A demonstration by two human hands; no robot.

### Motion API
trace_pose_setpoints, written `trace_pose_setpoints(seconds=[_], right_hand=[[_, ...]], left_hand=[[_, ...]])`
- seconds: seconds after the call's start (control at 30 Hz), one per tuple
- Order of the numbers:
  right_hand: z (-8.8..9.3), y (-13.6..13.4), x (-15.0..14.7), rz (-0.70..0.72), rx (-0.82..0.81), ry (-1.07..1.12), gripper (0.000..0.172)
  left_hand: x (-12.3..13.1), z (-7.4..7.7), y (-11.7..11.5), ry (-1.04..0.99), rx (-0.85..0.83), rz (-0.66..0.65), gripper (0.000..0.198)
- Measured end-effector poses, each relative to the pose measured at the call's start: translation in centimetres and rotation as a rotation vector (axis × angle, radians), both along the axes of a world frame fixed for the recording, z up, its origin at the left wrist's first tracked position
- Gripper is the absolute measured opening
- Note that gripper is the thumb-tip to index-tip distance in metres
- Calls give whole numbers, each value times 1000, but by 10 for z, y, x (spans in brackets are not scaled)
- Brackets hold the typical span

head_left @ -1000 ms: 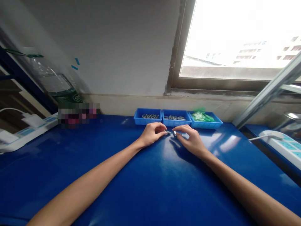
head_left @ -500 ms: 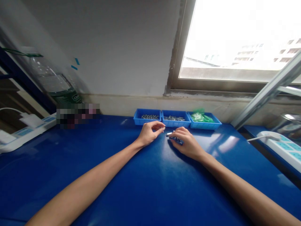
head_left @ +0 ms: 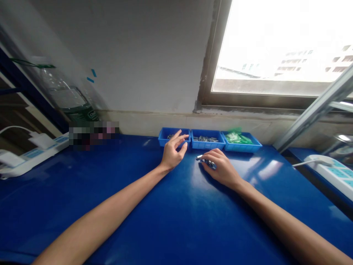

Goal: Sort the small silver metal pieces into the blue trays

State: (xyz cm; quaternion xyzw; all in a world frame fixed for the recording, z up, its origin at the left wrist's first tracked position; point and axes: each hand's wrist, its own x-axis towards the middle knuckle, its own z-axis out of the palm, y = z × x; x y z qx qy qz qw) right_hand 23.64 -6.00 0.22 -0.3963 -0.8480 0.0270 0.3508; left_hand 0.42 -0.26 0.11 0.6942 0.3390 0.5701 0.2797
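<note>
My left hand [head_left: 171, 154] is raised at the front of the left blue bin [head_left: 160, 141], its fingers spread with nothing visible between them. That bin holds several small grey metal parts, partly hidden behind the fingers. Close to the tabletop, my right hand [head_left: 222, 167] curls around several small shiny metal pieces [head_left: 199, 157]. One piece sticks out past its fingertips; the exact kind is too small to make out. Beyond the right hand stands the middle blue bin [head_left: 208, 145] with more metal pieces.
The right blue bin [head_left: 242, 148] contains green plastic bags [head_left: 237, 137]. Power strips lie at the left [head_left: 41, 152] and right [head_left: 331, 169] sides. A large clear bottle [head_left: 66, 95] stands at back left, and a slanted metal bar [head_left: 306, 110] rises at right.
My left hand has opened from a pinch on a small piece and moved slightly left toward the left bin. The right hand stays nearly in place, still around the metal pieces.
</note>
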Motion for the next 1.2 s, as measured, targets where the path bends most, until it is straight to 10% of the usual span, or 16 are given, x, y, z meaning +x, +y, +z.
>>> trace_pose_setpoints(seconds=[0.3,0.57,0.83,1.2], right_hand=[[-5,3,-2,-14,-17,-70,35],[-5,4,2,17,-49,5,26],[5,0,1,-39,-174,404,21],[0,12,12,38,-456,864,70]], left_hand=[[2,11,-9,194,122,-16,19],[4,3,-1,349,-116,-146,20],[4,2,0,326,-137,-164,21],[5,3,-2,390,-101,-149,22]])
